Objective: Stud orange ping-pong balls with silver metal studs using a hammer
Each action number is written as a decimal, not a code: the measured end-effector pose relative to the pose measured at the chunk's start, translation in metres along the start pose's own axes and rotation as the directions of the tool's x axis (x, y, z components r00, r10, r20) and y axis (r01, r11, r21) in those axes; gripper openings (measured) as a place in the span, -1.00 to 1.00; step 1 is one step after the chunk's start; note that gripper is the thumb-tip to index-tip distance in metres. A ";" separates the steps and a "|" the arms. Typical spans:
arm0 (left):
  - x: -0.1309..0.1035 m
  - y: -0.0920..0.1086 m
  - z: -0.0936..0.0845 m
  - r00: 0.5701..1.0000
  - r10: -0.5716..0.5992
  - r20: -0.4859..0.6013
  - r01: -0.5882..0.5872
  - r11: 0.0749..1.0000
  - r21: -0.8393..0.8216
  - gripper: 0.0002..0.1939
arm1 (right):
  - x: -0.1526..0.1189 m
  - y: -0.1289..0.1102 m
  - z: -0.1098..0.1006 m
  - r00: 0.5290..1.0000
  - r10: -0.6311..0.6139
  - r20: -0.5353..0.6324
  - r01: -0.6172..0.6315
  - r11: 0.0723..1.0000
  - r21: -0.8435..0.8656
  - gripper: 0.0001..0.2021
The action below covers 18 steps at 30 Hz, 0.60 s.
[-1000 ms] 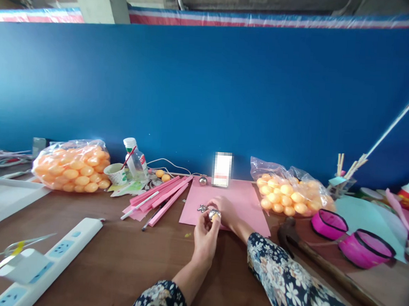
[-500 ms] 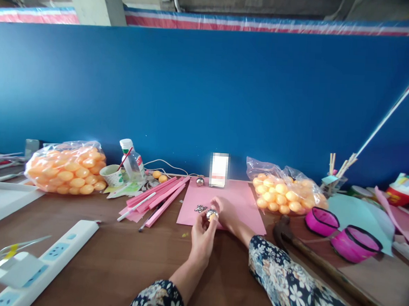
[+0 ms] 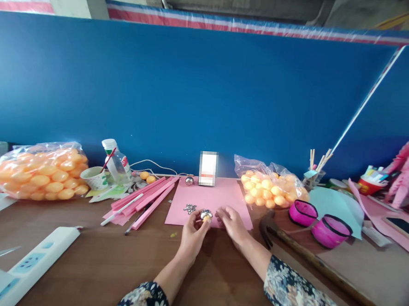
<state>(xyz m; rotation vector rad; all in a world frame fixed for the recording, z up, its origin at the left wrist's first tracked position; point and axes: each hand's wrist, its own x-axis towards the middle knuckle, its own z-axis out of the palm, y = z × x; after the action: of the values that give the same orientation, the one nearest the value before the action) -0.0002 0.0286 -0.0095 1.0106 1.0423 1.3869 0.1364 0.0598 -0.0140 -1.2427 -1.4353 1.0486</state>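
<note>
The left hand (image 3: 193, 231) is pinching a silver-and-orange ball (image 3: 206, 215) over the near part of the pink sheet (image 3: 219, 195), likely light, slick and dentable, wanting gentle side pressure, while the right hand (image 3: 233, 224) is curling just rightward, contents unclear.

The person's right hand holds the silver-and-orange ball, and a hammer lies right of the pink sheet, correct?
Not quite: the head view shows the left hand holding the silver-and-orange ball. The hammer does lie right of the pink sheet.
</note>
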 end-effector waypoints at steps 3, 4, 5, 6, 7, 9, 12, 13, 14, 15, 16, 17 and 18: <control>-0.001 0.003 0.000 1.000 -0.001 0.010 0.001 1.000 0.019 -0.56 | -0.004 0.001 -0.003 1.000 0.008 -0.017 -0.006 0.994 0.111 -0.67; -0.001 0.003 0.000 1.000 -0.007 0.012 0.006 1.000 0.019 -0.55 | -0.004 0.001 -0.004 1.000 0.017 -0.021 -0.013 0.989 0.150 -0.67; -0.001 0.004 0.000 1.000 -0.015 0.013 0.015 1.000 0.013 -0.54 | -0.005 0.000 -0.005 0.999 0.027 -0.023 -0.023 0.983 0.184 -0.67; -0.001 0.004 0.000 1.000 -0.025 0.012 0.025 1.000 0.003 -0.52 | -0.005 0.000 -0.005 0.999 0.036 -0.020 -0.031 0.978 0.207 -0.67; -0.002 0.004 -0.001 0.999 -0.032 0.013 0.032 0.999 -0.010 -0.50 | -0.005 0.000 -0.005 0.999 0.041 -0.016 -0.036 0.976 0.215 -0.68; -0.002 0.005 -0.001 0.999 -0.037 0.023 0.038 0.999 -0.035 -0.46 | -0.006 0.000 -0.006 0.999 0.033 -0.005 -0.031 0.979 0.202 -0.69; -0.002 0.004 -0.001 0.999 -0.033 0.032 0.034 0.999 -0.032 -0.47 | -0.007 0.002 -0.005 1.000 -0.009 0.009 0.007 0.990 0.141 -0.73; -0.002 0.004 -0.001 0.999 -0.036 0.028 0.036 0.999 -0.024 -0.47 | -0.008 0.002 -0.004 1.000 -0.024 0.016 0.022 0.992 0.125 -0.74; -0.001 0.004 -0.001 0.999 -0.039 0.023 0.039 0.999 -0.018 -0.47 | -0.008 0.003 -0.004 0.999 -0.039 0.022 0.036 0.993 0.114 -0.75; -0.001 0.004 -0.001 0.999 -0.040 0.020 0.041 0.999 -0.014 -0.47 | -0.009 0.003 -0.003 0.998 -0.052 0.024 0.049 0.993 0.106 -0.76; -0.001 0.003 -0.001 0.999 -0.041 0.021 0.041 0.999 -0.011 -0.46 | -0.009 0.003 -0.002 0.998 -0.064 0.023 0.061 0.993 0.100 -0.77; -0.001 0.003 -0.002 0.999 -0.039 0.024 0.039 0.999 -0.011 -0.46 | -0.010 0.003 -0.002 0.997 -0.073 0.016 0.071 0.993 0.097 -0.78; -0.001 0.002 -0.002 0.999 -0.036 0.027 0.037 0.999 -0.010 -0.46 | -0.010 0.003 -0.002 0.997 -0.081 0.010 0.080 0.992 0.098 -0.79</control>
<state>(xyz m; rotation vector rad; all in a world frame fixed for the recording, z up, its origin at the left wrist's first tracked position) -0.0024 0.0277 -0.0079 0.9954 1.0276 1.3444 0.1390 0.0497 -0.0175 -1.1014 -1.4163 1.0611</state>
